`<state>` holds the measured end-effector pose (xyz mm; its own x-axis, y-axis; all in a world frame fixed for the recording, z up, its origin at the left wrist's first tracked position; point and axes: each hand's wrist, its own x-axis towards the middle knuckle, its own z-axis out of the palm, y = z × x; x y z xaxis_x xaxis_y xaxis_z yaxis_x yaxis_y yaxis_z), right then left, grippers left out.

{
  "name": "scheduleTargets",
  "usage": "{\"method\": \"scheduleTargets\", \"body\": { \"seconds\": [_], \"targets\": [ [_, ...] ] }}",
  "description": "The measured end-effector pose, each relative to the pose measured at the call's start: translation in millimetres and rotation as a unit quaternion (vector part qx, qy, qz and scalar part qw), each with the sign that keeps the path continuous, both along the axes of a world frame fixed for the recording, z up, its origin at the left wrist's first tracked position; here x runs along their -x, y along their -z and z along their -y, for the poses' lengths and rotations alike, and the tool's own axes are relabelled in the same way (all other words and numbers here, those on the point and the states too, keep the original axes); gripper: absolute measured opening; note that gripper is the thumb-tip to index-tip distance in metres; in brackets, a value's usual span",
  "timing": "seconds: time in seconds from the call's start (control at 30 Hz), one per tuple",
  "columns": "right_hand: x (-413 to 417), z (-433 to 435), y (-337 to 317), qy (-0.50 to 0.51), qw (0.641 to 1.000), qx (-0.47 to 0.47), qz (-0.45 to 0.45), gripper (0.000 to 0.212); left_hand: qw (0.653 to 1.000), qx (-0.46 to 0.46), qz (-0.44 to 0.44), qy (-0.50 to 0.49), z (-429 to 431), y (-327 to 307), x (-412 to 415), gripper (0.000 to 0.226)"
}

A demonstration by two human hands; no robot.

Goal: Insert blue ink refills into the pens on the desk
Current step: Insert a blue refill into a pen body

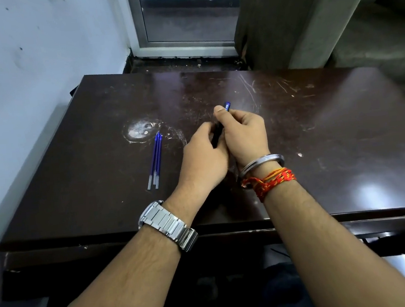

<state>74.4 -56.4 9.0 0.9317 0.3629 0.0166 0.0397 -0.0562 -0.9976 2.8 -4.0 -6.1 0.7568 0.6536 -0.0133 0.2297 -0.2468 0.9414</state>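
Both my hands meet over the middle of the dark brown desk (319,142) around one dark pen (226,106). Its blue top end sticks out above my right hand (244,134), which grips the upper barrel between thumb and fingers. My left hand (204,158) closes on the pen's lower part, and most of the barrel is hidden between the two hands. Three blue ink refills (155,160) lie side by side on the desk to the left of my left hand, tips pointing away from me. No other pen shows.
A white scuffed ring mark (140,131) sits on the desk just beyond the refills. A pale wall runs along the left, a metal-framed door (183,19) stands behind the desk, and a grey curtain (282,17) hangs at the back right.
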Motion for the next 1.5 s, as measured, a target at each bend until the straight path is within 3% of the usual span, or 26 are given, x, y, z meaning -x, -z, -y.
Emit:
{"method": "scheduleTargets", "body": {
  "seconds": [0.1,0.2,0.43,0.63,0.73,0.87,1.0,1.17,1.5],
  "targets": [
    [-9,4,-4,0.035,0.999,-0.006,-0.002,0.042,0.996,0.025,-0.091,-0.006,-3,4,4,0.016],
    [-28,18,-8,0.069,0.995,0.043,0.051,0.025,0.991,0.058,-0.117,-0.016,-7,7,7,0.011],
    [-56,64,-2,0.09,0.938,0.312,0.121,0.017,0.995,0.074,-0.043,-0.05,-7,7,7,0.01],
    [-59,67,6,0.053,0.922,0.369,0.108,0.016,0.997,0.029,-0.021,-0.072,-7,8,8,0.021],
    [-56,64,5,0.043,0.921,0.367,0.119,0.017,0.997,0.008,-0.014,-0.076,-7,8,7,0.023],
    [-46,51,-1,0.088,0.922,0.311,0.212,0.03,0.996,-0.018,0.003,-0.088,-5,5,8,0.023],
    [-15,27,-6,-0.031,0.987,0.157,0.024,0.05,0.993,-0.054,0.019,-0.106,-4,0,8,0.028],
    [0,18,0,-0.053,0.993,0.106,0.01,0.03,0.99,-0.058,0.066,-0.11,-4,2,10,0.033],
    [-2,10,3,-0.096,0.989,0.034,-0.106,0.025,0.993,-0.058,0.066,-0.081,-7,-1,10,0.043]
  ]
}}
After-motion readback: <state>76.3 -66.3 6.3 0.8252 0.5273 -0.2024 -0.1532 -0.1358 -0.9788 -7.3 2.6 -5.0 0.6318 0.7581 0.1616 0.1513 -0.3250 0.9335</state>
